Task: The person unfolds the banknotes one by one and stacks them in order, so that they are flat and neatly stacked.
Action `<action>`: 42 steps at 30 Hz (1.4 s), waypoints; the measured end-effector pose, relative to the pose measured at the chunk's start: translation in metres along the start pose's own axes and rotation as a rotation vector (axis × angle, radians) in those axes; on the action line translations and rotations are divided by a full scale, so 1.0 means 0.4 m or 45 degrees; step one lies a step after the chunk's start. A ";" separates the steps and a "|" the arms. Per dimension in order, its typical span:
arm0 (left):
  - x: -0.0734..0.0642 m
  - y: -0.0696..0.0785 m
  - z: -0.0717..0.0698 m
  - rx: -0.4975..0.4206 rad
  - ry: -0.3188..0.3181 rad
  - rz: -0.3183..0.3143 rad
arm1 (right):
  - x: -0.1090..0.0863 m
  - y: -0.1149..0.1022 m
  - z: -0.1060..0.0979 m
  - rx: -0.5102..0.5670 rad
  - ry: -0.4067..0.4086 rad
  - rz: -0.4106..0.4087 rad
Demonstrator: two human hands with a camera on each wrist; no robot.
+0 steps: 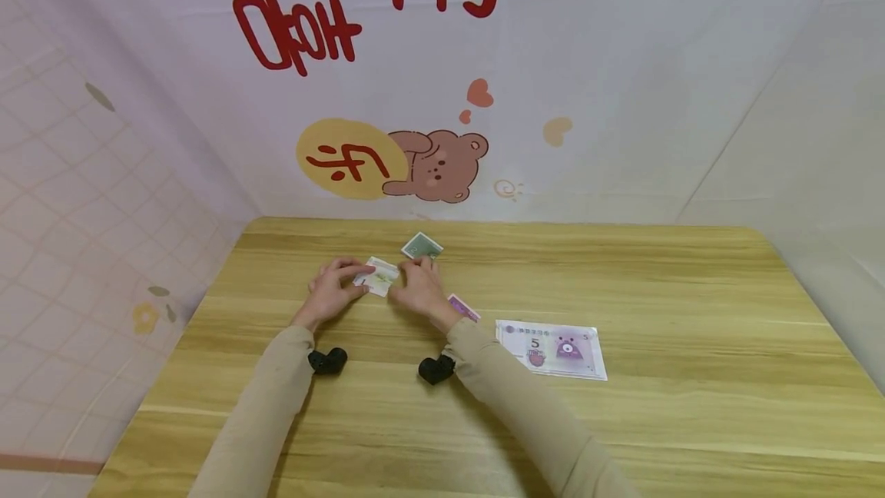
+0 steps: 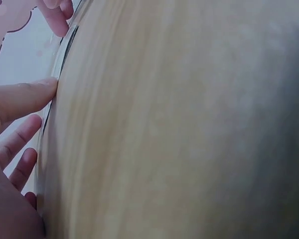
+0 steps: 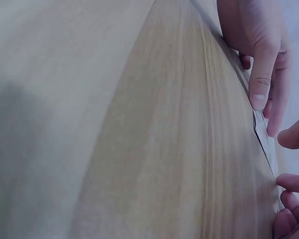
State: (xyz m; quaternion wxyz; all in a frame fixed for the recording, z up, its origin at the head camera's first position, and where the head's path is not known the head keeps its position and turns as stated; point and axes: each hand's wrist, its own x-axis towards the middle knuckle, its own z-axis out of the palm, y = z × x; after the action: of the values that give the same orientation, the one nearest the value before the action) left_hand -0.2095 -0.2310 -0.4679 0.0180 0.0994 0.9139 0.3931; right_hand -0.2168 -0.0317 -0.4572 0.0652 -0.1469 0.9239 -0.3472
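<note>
Toward ten o'clock on the wooden table lies a note marked 1, right edge pointing to one o'clock; long axis not determinable, left end covered. Left hand touches it, fingers extended. Right hand, thumb and forefinger parted, is at its three-o'clock side. Green note: two o'clock.

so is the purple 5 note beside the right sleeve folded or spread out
Spread out: the purple 5 note lies flat on the table, its wide printed face showing; the right sleeve hides one corner.
</note>
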 end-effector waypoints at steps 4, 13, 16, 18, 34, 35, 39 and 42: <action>0.000 -0.001 0.006 0.000 -0.014 -0.017 | -0.002 -0.003 -0.002 0.049 0.003 0.040; 0.002 0.001 0.010 0.029 -0.023 -0.032 | -0.006 0.003 -0.011 0.147 0.030 0.075; 0.004 0.002 0.009 0.027 -0.029 -0.045 | -0.007 0.002 -0.018 0.147 0.023 0.054; 0.004 0.004 0.008 0.017 -0.034 -0.051 | -0.007 0.002 -0.020 0.140 0.019 0.049; -0.006 0.014 0.012 0.019 -0.065 -0.057 | -0.003 0.019 0.007 0.595 0.133 0.057; -0.008 0.016 0.010 0.012 -0.072 -0.052 | -0.002 0.022 0.010 0.597 0.157 0.060; -0.016 0.025 -0.002 -0.032 -0.103 -0.022 | -0.002 0.033 0.012 0.619 0.238 0.069; -0.018 0.028 -0.009 -0.105 -0.110 0.007 | -0.006 0.038 0.002 0.661 0.249 0.076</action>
State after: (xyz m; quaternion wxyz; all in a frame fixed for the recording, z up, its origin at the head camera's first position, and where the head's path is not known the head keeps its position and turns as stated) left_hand -0.2008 -0.2277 -0.4576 0.0606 0.1181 0.8950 0.4259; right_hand -0.2176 -0.0207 -0.4678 0.0215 -0.0636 0.8098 -0.5829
